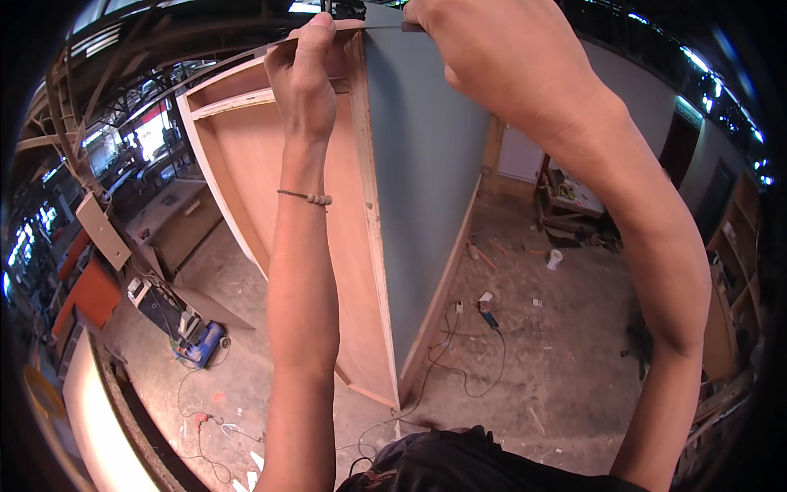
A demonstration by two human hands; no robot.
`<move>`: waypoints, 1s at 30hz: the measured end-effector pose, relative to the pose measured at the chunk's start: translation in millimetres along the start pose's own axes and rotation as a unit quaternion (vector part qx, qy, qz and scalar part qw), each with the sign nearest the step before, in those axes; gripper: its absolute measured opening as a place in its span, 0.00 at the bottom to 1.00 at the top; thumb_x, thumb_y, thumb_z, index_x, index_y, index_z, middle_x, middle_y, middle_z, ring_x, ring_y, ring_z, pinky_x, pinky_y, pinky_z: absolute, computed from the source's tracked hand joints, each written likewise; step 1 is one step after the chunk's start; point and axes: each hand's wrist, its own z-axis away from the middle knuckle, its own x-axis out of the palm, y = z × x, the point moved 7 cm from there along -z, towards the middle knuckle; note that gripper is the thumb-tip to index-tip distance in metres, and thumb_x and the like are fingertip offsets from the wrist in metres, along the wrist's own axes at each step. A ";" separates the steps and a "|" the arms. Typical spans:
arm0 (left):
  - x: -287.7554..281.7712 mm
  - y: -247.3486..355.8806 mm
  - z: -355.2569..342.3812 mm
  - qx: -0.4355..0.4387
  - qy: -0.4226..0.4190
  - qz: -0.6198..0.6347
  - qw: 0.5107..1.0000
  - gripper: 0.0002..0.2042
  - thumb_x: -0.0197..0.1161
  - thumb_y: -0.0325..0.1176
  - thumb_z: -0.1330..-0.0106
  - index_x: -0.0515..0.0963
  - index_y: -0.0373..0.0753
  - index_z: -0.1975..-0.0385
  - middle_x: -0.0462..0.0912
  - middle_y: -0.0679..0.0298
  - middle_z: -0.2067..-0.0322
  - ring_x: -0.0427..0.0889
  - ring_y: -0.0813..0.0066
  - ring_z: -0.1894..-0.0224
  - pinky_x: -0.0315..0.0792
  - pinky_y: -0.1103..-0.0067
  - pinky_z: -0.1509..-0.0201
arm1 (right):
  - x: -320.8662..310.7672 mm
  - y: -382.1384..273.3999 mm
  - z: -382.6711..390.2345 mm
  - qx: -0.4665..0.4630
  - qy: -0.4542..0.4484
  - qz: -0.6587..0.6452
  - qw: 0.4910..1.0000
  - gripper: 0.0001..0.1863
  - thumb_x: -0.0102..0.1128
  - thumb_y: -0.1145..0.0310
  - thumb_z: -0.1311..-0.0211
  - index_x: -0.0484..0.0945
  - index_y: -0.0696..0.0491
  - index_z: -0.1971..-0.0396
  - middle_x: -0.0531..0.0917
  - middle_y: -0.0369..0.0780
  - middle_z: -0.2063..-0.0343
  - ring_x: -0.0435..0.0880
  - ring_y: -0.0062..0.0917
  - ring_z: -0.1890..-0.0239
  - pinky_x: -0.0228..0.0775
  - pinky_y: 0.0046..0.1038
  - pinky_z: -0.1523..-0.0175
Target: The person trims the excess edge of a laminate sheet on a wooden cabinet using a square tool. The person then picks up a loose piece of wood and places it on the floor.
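Observation:
A tall wooden cabinet frame (370, 205) stands in front of me, with a grey-blue side panel (426, 164) and a bare, light wood inside. My left hand (307, 78) is raised to its top front corner, thumb up and fingers closed on a thin strip (246, 59) that runs off to the left. At the top of the panel my right hand (484, 49) is closed, knuckles turned toward me. A small dark flat piece (411, 27) shows at its fingertips; its kind is hard to make out, as the fingers are mostly hidden.
A corded power tool (489, 318) lies on the floor right of the cabinet, its cable looping around. A white cup (554, 259) stands farther off. To the left are a blue-based machine (201, 344), an orange panel (90, 295) and a pale curved board (98, 410).

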 end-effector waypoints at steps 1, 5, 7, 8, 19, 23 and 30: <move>0.1 -1.6 -0.3 0.000 0.006 0.002 1.000 0.23 0.58 0.48 0.23 0.88 0.31 0.59 0.89 0.62 0.61 0.85 0.73 0.61 0.76 0.77 0.50 | -0.7 0.7 0.3 -0.003 0.007 -0.006 1.000 0.09 0.59 0.73 0.42 0.85 0.59 0.76 0.86 0.52 0.77 0.90 0.47 0.71 0.84 0.42 0.65; -5.9 -4.0 -3.1 0.002 0.019 -0.002 1.000 0.23 0.59 0.49 0.24 0.87 0.30 0.57 0.89 0.60 0.58 0.87 0.71 0.61 0.77 0.76 0.51 | -2.7 -1.7 -0.3 -0.003 0.021 -0.016 1.000 0.09 0.58 0.73 0.41 0.85 0.60 0.75 0.86 0.52 0.77 0.90 0.47 0.71 0.85 0.42 0.65; -7.9 -3.7 -3.6 -0.017 0.008 0.018 1.000 0.23 0.59 0.48 0.24 0.86 0.30 0.55 0.89 0.59 0.57 0.87 0.70 0.60 0.77 0.76 0.50 | -0.1 -6.1 -2.5 0.000 0.032 -0.018 0.999 0.09 0.58 0.74 0.41 0.86 0.60 0.74 0.87 0.52 0.77 0.91 0.47 0.71 0.85 0.42 0.65; -5.8 -4.2 -1.5 -0.033 0.000 0.036 0.999 0.22 0.58 0.47 0.24 0.86 0.30 0.54 0.89 0.59 0.57 0.87 0.70 0.58 0.77 0.76 0.48 | 3.1 -7.3 -3.1 0.001 0.043 -0.017 0.999 0.09 0.58 0.74 0.41 0.86 0.60 0.74 0.87 0.52 0.76 0.91 0.46 0.71 0.85 0.42 0.65; 4.2 21.8 1.2 0.032 -0.026 -0.065 0.997 0.14 0.61 0.34 0.24 0.84 0.30 0.51 0.90 0.54 0.54 0.85 0.72 0.50 0.71 0.76 0.37 | 5.5 25.2 2.3 0.009 0.008 -0.065 0.998 0.06 0.62 0.74 0.42 0.88 0.57 0.70 0.90 0.51 0.69 0.92 0.46 0.64 0.86 0.42 0.63; -2.8 31.4 -6.9 0.039 0.004 0.036 0.999 0.20 0.55 0.41 0.20 0.78 0.32 0.41 0.88 0.50 0.51 0.84 0.63 0.45 0.68 0.69 0.32 | 32.0 43.4 12.7 0.053 -0.001 -0.100 0.994 0.07 0.60 0.74 0.43 0.87 0.57 0.72 0.89 0.50 0.71 0.92 0.47 0.66 0.86 0.42 0.64; -2.8 175.5 24.5 0.429 0.168 -0.366 0.808 0.28 0.76 0.32 0.37 0.74 0.36 0.38 0.82 0.57 0.46 0.81 0.57 0.44 0.67 0.60 0.29 | 31.1 41.9 6.6 0.044 0.016 -0.115 0.992 0.07 0.60 0.73 0.43 0.86 0.57 0.75 0.88 0.51 0.72 0.91 0.47 0.68 0.85 0.43 0.66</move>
